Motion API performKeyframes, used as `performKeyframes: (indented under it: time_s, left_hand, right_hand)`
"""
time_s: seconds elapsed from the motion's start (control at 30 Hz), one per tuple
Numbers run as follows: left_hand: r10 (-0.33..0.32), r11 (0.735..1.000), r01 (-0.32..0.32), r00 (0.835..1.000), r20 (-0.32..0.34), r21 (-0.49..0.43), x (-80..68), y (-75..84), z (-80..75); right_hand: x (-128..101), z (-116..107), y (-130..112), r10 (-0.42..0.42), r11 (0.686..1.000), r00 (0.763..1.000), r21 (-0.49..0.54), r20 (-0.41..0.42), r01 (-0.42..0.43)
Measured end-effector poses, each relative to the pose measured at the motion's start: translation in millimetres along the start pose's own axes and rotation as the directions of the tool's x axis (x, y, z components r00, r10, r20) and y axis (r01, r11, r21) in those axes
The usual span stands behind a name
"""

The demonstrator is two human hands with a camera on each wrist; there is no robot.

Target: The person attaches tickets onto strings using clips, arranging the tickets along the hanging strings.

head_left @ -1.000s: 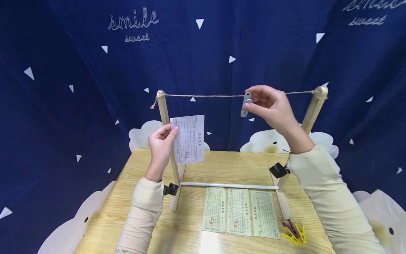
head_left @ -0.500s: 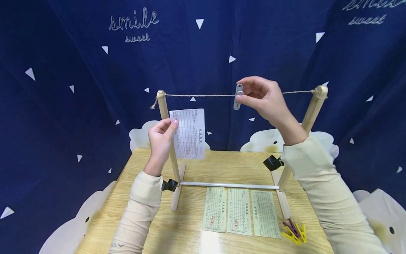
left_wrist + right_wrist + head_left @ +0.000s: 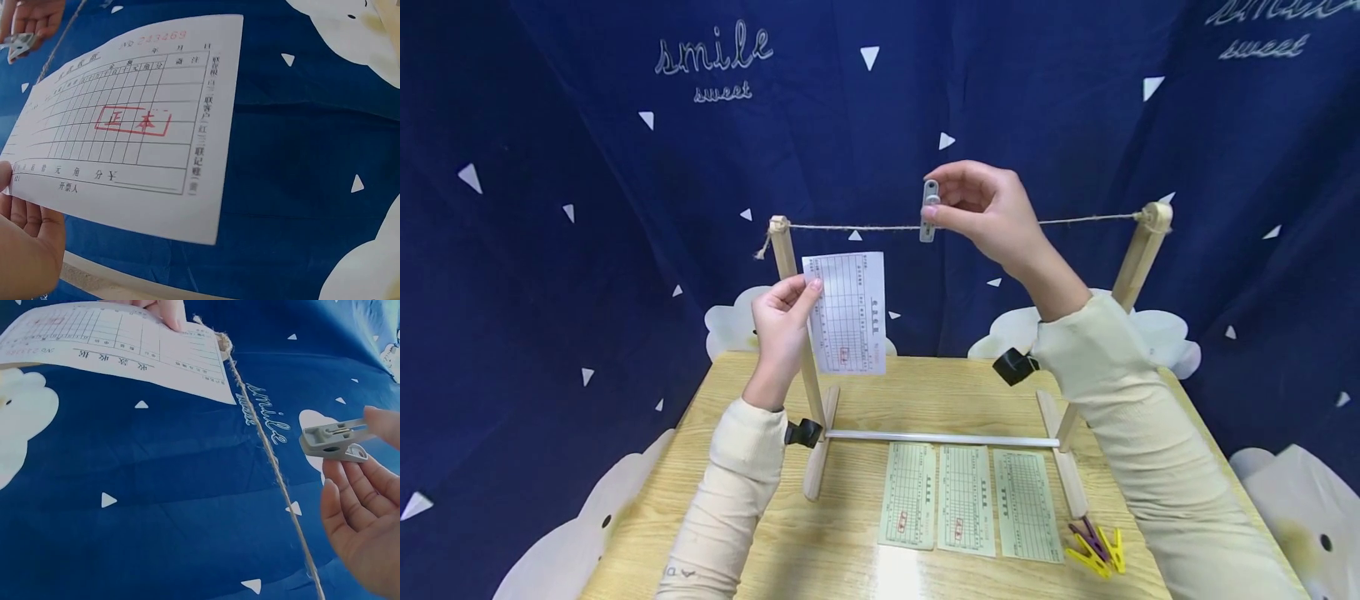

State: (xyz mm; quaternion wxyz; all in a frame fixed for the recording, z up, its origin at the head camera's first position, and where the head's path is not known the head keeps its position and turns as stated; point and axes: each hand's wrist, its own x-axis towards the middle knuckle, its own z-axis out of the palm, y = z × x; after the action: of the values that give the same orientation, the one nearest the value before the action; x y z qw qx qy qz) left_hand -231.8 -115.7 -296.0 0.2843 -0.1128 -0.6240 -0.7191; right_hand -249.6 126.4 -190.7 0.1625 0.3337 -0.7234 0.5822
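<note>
My left hand (image 3: 784,323) pinches a white receipt slip (image 3: 850,317) by its left edge, with thumb on the front. The slip hangs upright just below the twine (image 3: 850,227), near the left post. In the left wrist view, a red stamp and printed grid show on the slip (image 3: 144,119). My right hand (image 3: 988,212) pinches a grey clothespin (image 3: 929,210) by its handles, to the right of the slip. In the right wrist view the clothespin (image 3: 331,439) is apart from the twine (image 3: 272,453), and its jaws look close together.
The twine runs between two wooden posts (image 3: 1138,258) joined low down by a white rod (image 3: 940,437). On the table (image 3: 760,517) lie several green slips (image 3: 966,500) side by side. Yellow and purple clothespins (image 3: 1097,550) lie at the right post's foot.
My right hand has moved left and upward along the twine with the grey clothespin. My left hand has lifted the white slip slightly toward the twine, then stayed nearly still.
</note>
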Motion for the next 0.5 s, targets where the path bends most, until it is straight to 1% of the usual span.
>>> performKeyframes:
  time_s: [0.2,0.5]
  left_hand:
    - [-0.003,1.000,0.003,1.000,-0.005,-0.009,0.9,-0.7,0.3]
    - [-0.002,1.000,0.002,1.000,-0.002,-0.013,4.6,-1.0,1.4]
  right_hand:
    - [7,9,-1,0.012,0.999,1.000,-0.047,0.027,-0.010]
    - [18,22,3,0.057,0.998,0.998,-0.039,0.038,-0.055]
